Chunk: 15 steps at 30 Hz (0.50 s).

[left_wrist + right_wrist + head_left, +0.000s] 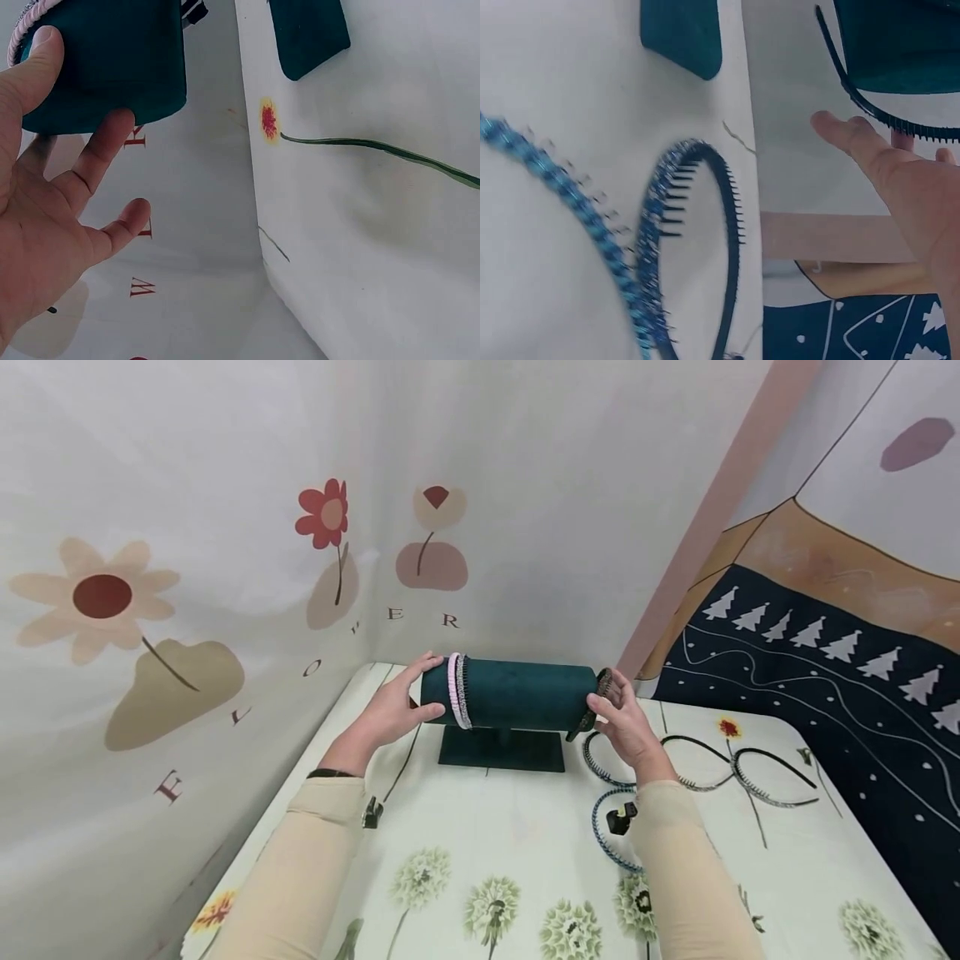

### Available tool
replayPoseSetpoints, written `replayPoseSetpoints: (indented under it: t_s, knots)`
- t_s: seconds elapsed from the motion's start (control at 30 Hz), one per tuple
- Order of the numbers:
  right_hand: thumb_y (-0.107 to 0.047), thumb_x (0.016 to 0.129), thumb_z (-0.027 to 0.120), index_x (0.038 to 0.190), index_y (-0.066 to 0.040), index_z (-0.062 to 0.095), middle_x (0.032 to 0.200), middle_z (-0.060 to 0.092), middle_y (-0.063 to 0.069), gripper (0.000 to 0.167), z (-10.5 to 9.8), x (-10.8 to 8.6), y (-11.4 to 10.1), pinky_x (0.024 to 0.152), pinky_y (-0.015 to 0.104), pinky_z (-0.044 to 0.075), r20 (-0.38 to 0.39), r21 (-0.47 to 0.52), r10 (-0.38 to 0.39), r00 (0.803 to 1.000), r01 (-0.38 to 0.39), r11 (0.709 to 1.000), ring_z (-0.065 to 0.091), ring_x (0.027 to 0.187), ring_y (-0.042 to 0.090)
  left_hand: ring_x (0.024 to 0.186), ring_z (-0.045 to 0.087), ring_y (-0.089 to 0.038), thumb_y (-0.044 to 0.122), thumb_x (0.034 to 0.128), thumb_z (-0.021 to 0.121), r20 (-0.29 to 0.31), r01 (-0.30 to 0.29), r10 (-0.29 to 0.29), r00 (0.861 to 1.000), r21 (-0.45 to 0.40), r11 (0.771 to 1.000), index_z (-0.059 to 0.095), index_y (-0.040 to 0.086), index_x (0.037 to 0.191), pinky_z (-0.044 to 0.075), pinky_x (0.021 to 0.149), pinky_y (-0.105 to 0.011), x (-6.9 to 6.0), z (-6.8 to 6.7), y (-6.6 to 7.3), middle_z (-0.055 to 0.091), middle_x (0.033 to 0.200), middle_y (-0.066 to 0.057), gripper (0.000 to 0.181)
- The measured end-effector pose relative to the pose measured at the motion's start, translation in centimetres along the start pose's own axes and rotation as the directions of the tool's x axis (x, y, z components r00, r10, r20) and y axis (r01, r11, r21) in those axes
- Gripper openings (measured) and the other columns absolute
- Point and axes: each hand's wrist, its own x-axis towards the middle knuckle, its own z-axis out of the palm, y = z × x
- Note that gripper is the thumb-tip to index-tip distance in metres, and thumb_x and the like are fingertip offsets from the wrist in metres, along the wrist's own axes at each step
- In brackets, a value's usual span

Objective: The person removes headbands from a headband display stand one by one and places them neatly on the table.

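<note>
A dark green headband stand (525, 693), a padded roll on a flat base, stands upright on the table. Around its left part sit a pink headband (453, 689) and a silvery toothed headband (462, 693), side by side. My left hand (390, 706) grips the roll's left end, its thumb on the padded surface (112, 67). At the right end, my right hand (622, 718) holds a dark toothed headband (579, 728), which curves by the roll's edge. The right wrist view shows this headband (877, 112) between thumb and fingers, much of it out of frame.
Several headbands lie on the table's right side, among them a blue one (600, 835) and a dark, glittery one (765, 789). The flower-printed cloth (510, 827) covers the table. Printed curtains (525, 527) hang close behind and to the left.
</note>
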Motion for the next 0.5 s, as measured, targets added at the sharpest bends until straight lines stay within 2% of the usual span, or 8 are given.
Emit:
replayPoseSetpoints:
  t_s: [0.03,0.13,0.27,0.33,0.5]
  knots:
    - [-0.029,0.104,0.066,0.172,-0.027,-0.003,0.181,-0.009,0.015,0.097,0.1,0.0,0.2,0.132,0.071,0.007,-0.006,0.022,-0.004,1.0,0.004,1.0,0.001,0.169,0.037,0.128,0.063,-0.038,0.028,0.1017,0.076,0.0,0.002,-0.002,1.0,-0.002,1.0,0.026,0.04,0.169,0.05,0.116,-0.06,-0.1,0.0,0.0,0.012,0.182,0.009,0.085]
    - [-0.031,0.107,0.062,0.172,-0.026,-0.001,0.182,-0.005,0.013,0.091,0.3,-0.3,0.7,0.132,0.071,0.009,-0.034,0.071,-0.008,0.999,0.01,0.997,0.002,0.169,0.034,0.14,0.057,-0.039,0.028,0.1019,0.076,0.0,-0.002,0.002,1.0,-0.002,1.0,0.026,0.04,0.169,0.047,0.118,-0.062,0.0,0.0,-0.1,0.012,0.182,0.008,0.085]
    - [-0.035,0.11,0.058,0.173,-0.03,0.001,0.182,0.004,0.01,0.085,0.6,-1.1,1.2,0.135,0.063,0.013,-0.085,0.101,0.017,0.996,-0.008,0.995,0.01,0.169,0.033,0.152,0.047,-0.039,0.029,0.1014,0.076,0.003,0.002,-0.002,1.0,-0.004,1.0,0.026,0.04,0.169,0.044,0.121,-0.064,0.0,0.1,-0.1,0.011,0.182,0.008,0.086]
    - [-0.035,0.111,0.057,0.173,-0.032,0.003,0.182,0.008,0.008,0.082,0.8,-1.4,1.3,0.135,0.06,0.015,-0.11,0.117,0.027,0.994,-0.014,0.993,0.013,0.169,0.033,0.152,0.047,-0.04,0.029,0.1013,0.076,0.004,0.004,-0.004,1.0,-0.001,1.0,0.025,0.04,0.17,0.044,0.121,-0.064,0.0,0.1,-0.1,0.011,0.182,0.008,0.086]
    - [-0.037,0.112,0.055,0.172,-0.036,0.016,0.181,0.012,0.006,0.072,1.3,-1.9,1.0,0.135,0.057,0.02,-0.178,0.186,0.04,0.983,-0.006,0.983,0.017,0.168,0.036,0.133,0.061,-0.038,0.028,0.1019,0.076,-0.004,-0.005,0.005,1.0,0.005,1.0,0.025,0.04,0.17,0.049,0.117,-0.061,-0.1,0.1,-0.2,0.012,0.182,0.008,0.085]
